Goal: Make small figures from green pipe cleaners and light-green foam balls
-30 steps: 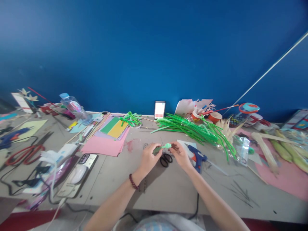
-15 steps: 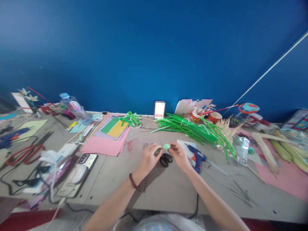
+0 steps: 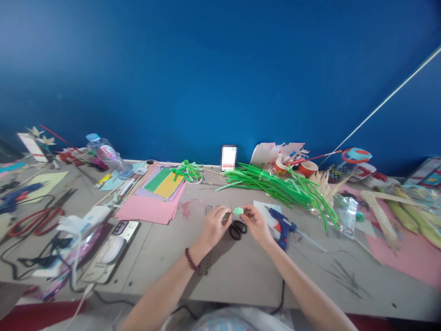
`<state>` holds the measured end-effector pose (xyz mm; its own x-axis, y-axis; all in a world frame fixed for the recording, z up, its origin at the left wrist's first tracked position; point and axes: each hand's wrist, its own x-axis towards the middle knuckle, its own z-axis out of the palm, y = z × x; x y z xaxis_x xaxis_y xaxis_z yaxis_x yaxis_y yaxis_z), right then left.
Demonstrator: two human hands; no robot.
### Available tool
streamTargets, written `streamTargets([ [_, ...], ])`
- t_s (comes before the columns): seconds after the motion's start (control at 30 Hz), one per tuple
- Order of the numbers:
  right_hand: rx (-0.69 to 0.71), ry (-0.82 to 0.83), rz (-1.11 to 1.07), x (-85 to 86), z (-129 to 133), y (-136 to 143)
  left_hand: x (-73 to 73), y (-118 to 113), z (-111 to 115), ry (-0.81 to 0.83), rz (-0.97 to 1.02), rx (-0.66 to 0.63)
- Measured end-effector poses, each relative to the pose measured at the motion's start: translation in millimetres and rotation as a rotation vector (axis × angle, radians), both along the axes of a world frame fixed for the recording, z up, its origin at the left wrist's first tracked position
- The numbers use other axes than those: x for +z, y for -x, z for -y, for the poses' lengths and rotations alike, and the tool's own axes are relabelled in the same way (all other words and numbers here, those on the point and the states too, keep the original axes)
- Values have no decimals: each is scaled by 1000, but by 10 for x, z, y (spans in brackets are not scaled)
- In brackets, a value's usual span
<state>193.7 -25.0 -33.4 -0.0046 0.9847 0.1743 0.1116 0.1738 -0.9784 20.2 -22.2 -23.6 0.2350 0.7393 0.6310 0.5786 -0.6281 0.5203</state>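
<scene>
A small light green piece (image 3: 238, 211) is between my two hands, above the table (image 3: 237, 276). My right hand (image 3: 257, 225) pinches it from the right. My left hand (image 3: 216, 226) is closed, thumb against fingertips, on a thin dark wire (image 3: 232, 208) that stands up beside the green piece. Black-handled scissors (image 3: 237, 230) lie just below, between the hands, their blades hidden. Right of my right hand lies a blue glue gun (image 3: 285, 227) on white paper.
Green pipe cleaners (image 3: 272, 184) lie behind the hands. Pink paper sheets (image 3: 151, 207), a phone (image 3: 112, 253) and red-handled scissors (image 3: 36, 221) are on the left. Thin wires (image 3: 344, 276) and corn husks (image 3: 382, 220) are on the right. A bottle (image 3: 106, 154) leans near the wall.
Both hands hold nearly the same pose. The light green piece has shifted very slightly down.
</scene>
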Motion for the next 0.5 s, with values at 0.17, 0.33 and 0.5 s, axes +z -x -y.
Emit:
streamTargets([
  [0.17,-1,7,-13,-5,9,5,-20,7,-12,-23,-9,-13],
  [0.33,-3,15,-64,24,4,8,-26,7,1,-52,36,-11],
  [0.5,-20,0,-49,49,7,14,-5,1,14,-61,1,12],
])
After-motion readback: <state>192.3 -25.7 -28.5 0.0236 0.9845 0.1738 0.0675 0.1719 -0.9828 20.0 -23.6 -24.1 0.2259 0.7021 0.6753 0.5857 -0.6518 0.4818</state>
